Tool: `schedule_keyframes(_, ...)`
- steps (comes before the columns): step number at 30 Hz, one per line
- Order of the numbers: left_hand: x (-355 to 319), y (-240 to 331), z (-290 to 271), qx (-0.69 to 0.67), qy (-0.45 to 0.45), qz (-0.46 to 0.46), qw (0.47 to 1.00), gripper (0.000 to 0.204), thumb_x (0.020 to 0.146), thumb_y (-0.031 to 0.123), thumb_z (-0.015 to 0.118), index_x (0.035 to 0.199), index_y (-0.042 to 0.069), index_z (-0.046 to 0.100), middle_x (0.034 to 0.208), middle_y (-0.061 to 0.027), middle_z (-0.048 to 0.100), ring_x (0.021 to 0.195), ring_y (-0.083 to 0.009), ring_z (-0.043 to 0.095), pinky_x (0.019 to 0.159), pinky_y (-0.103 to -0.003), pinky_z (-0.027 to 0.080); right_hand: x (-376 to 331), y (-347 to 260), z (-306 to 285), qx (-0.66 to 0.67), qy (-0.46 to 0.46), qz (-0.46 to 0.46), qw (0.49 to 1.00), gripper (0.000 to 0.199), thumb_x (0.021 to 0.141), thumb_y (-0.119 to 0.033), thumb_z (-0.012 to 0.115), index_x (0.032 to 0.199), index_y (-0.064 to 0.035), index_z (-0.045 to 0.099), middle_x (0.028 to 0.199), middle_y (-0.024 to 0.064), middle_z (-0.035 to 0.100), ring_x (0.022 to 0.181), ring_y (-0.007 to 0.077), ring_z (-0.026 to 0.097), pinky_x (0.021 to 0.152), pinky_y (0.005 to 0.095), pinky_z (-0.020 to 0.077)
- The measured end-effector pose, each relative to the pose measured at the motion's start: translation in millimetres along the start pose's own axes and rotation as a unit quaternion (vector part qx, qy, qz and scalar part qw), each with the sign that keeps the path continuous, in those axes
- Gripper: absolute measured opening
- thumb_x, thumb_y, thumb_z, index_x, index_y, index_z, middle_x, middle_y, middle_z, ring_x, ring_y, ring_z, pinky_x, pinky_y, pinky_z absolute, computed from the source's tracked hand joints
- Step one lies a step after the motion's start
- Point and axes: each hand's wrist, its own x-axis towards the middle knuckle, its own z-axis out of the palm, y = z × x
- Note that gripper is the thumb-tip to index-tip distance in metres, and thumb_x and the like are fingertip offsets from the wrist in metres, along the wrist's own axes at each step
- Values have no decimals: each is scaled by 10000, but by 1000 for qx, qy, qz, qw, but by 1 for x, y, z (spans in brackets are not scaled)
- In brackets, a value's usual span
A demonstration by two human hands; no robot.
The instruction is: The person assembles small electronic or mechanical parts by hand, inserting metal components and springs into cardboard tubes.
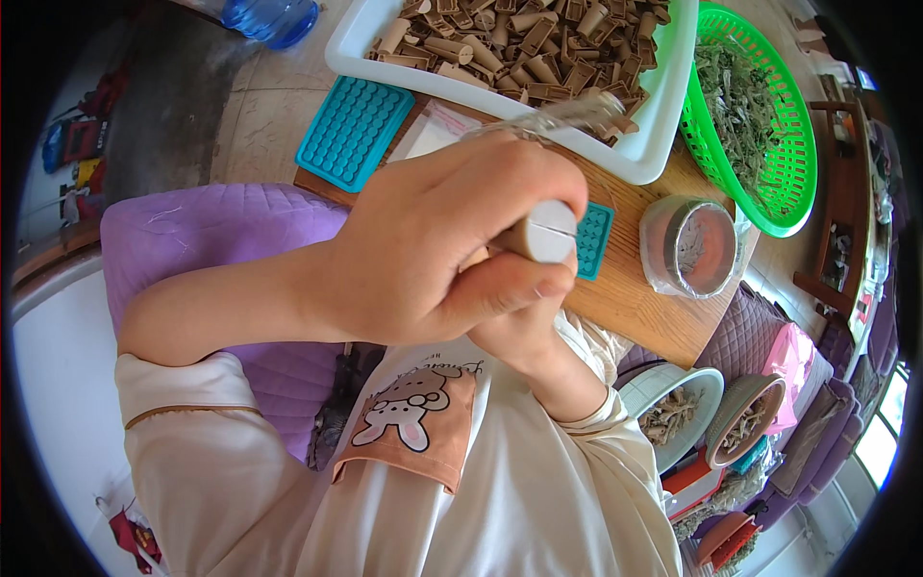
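Observation:
My left hand (442,231) is raised close to the camera, its fingers wrapped round a pale cylinder (550,233). The cylinder's flat end faces up and has a slit across it. Partly hidden behind the left hand is my right hand (519,332); its fingers are out of sight, so I cannot tell what they hold. A blurred, straw-coloured bundle (586,113) sticks out beyond the left knuckles, and which hand bears it is hidden. Under the hands stands a wooden table (615,269) with a teal moulded tray (594,240) partly covered by them.
A white bin (654,159) of brown short tube-like pieces stands at the far side. Near it are a teal tray of round cups (354,130), a green basket (803,144) of dried herbs and a round jar (707,250). Bowls (707,409) of dried pieces sit lower right.

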Motion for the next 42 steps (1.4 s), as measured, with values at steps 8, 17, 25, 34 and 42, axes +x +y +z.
schedule_keyframes(8, -8, -4, 7, -97, -4, -71, 993, 460, 804, 443, 479, 945, 5, 482, 873, -124, 581, 782, -228, 575, 730, -311, 471, 0, 4, -20, -130, -41, -73, 988, 154, 629, -71, 632, 745, -22, 544, 615, 82, 529, 507, 238, 516, 442, 296, 400)
schedule_keyframes(17, -5, -22, 4, 93, -72, 39, 992, 457, 793, 444, 483, 889, -1, 526, 774, -94, 535, 618, -215, 523, 519, -284, 442, 11, -32, -68, -408, -134, -13, 903, 210, 592, -121, 647, 618, -80, 443, 531, 27, 436, 474, 195, 467, 417, 315, 372)
schedule_keyframes(25, -10, -16, -1, 153, -49, 150, 975, 260, 704, 311, 533, 583, 90, 468, 549, -19, 321, 441, -160, 370, 338, -269, 284, 3, -41, -59, -319, -248, 25, 914, 235, 602, -166, 642, 625, -84, 423, 563, 32, 453, 507, 202, 490, 428, 323, 393)
schedule_keyframes(34, -8, -18, 8, -142, -63, -23, 988, 494, 786, 480, 496, 946, 13, 515, 866, -102, 515, 812, -204, 518, 715, -299, 421, 7, -32, -60, -107, -241, 148, 953, 208, 709, -192, 610, 715, -30, 480, 589, 114, 509, 532, 304, 513, 463, 371, 392)
schedule_keyframes(42, -8, -5, 16, -407, -70, -307, 858, 487, 844, 412, 428, 1087, -9, 440, 1020, -118, 511, 1045, -229, 451, 906, -339, 335, 1, -13, -64, -102, -264, 186, 941, 263, 781, -262, 562, 766, -4, 513, 565, 122, 498, 514, 281, 500, 474, 345, 385)
